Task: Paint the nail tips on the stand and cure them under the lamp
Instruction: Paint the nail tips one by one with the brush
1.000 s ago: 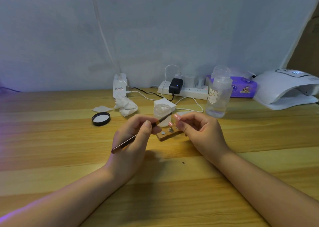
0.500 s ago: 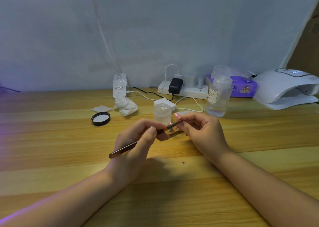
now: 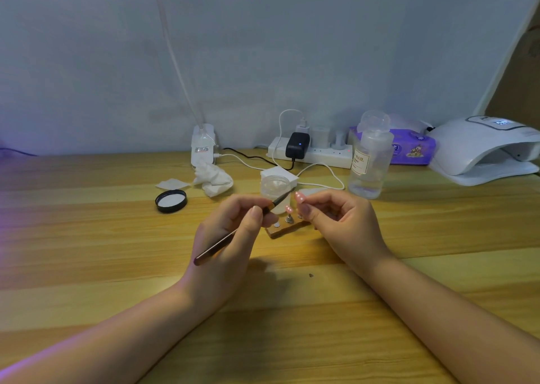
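Two hands work mid-table: the left hand (image 3: 230, 237) pinches a slim metallic brush (image 3: 239, 231), the right hand (image 3: 342, 223) pinches a glossy pink nail tip (image 3: 300, 198) above the small wooden stand (image 3: 287, 229); a domed white lamp (image 3: 482, 150) sits at two o'clock

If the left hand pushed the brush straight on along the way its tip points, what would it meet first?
Probably the small clear jar: the brush in the left hand aims up and right, its tip overlapping the jar's rim. Depth is unclear; it may instead pass in front, toward the pink nail tip the right hand pinches.
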